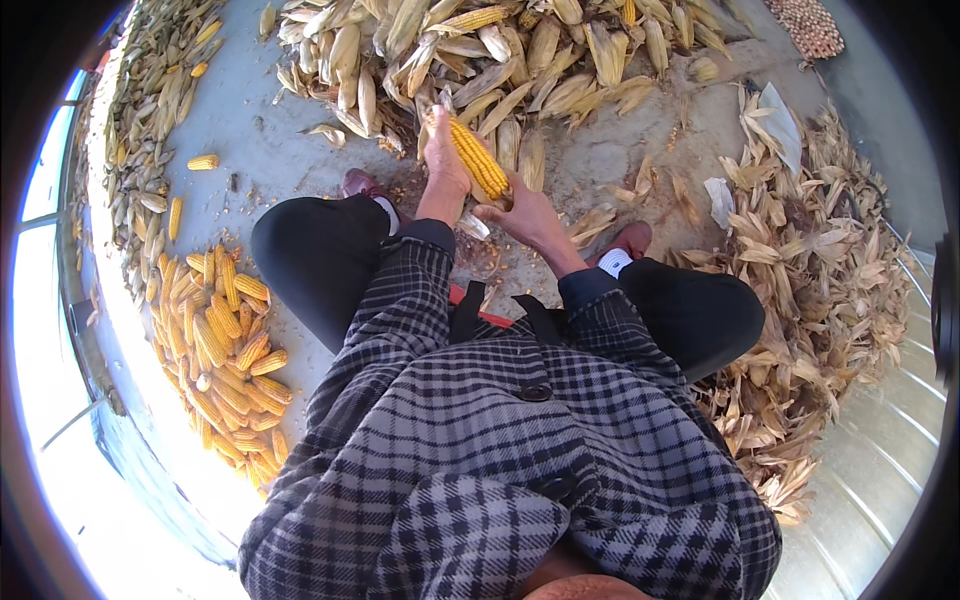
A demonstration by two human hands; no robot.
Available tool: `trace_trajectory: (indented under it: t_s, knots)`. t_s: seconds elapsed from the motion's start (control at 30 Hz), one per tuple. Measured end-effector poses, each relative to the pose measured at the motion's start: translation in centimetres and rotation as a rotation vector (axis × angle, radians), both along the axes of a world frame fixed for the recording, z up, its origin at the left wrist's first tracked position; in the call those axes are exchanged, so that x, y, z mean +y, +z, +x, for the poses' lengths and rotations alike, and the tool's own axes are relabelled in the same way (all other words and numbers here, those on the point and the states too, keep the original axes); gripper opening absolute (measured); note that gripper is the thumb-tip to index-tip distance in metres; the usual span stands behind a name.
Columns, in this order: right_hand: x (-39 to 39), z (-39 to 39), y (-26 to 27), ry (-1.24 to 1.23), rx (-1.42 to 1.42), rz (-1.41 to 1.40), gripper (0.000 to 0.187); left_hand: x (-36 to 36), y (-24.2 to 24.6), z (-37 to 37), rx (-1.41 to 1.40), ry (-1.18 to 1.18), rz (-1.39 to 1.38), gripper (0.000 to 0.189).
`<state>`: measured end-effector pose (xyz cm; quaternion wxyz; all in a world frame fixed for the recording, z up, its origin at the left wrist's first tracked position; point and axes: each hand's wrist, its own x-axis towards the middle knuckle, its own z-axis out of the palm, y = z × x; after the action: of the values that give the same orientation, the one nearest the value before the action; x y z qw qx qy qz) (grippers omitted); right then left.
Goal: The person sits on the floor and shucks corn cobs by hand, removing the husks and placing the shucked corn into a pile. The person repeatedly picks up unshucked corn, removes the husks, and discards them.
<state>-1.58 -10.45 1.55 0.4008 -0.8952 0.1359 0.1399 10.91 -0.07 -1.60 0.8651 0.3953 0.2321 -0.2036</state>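
A yellow ear of corn [478, 160] is held slantwise between my two hands, its rows of kernels bare along the upper side. My left hand [445, 161] grips the far end, thumb along the cob. Around the near end close the fingers of my right hand [529, 217]. Some pale husk shows at that near end, beneath the ear; how much is still attached cannot be made out. Just beyond my hands lies a big heap of ears in dry husks [517, 67], with a few yellow kernels showing among them.
Husked yellow ears form a pile [225, 360] at my left. Loose dry husks [810, 300] are heaped at my right. More unhusked ears [161, 82] line the far left. Two single ears [202, 163] and scattered kernels lie on the concrete floor [255, 90]. My shoes [634, 238] flank the work area.
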Motion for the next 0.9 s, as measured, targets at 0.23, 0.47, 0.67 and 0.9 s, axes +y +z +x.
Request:
trace_trajectory:
  t_s: [0.23, 0.47, 0.67, 0.9]
  knots:
    - [-0.1, 0.6, -2.7, -0.101, -0.057, -0.009, 0.043, -0.5, 0.0, -0.2, -0.185, -0.201, -0.243, 0.058]
    - [0.6, 0.1, -4.6, -0.222, -0.239, -0.114, 0.028, -0.3, 2.0, 1.0, -0.256, -0.093, -0.162, 0.046]
    - [-0.1, -0.1, -5.8, -0.208, -0.231, -0.068, 0.031, -0.1, 3.4, 0.7, -0.219, -0.031, -0.166, 0.034]
    - [-0.2, -0.3, -4.4, -0.191, -0.158, -0.019, 0.028, 1.4, 1.3, 2.0, -0.312, -0.165, -0.244, 0.029]
